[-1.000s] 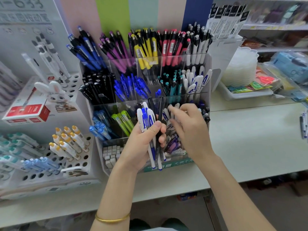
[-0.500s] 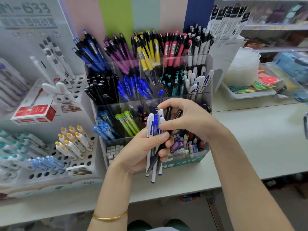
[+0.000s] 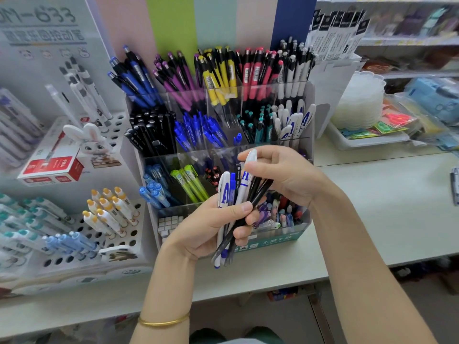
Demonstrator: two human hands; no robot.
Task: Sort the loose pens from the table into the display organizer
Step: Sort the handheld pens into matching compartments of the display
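With left hand [image 3: 206, 229] wrapped round the pen bundle [image 3: 229, 214] and right hand [image 3: 285, 175] pinching 1 white pen [image 3: 251, 155], lift straight out (no dragging neighbours) toward the matching white pens [image 3: 290, 122].

pale grey-green tabletop [image 3: 397, 194], striped pink/green/teal/navy wall panel [image 3: 171, 26] behind its back edge, stocked shelves [image 3: 409, 40] past far-right corner, floor [image 3: 437, 319] below front edge.
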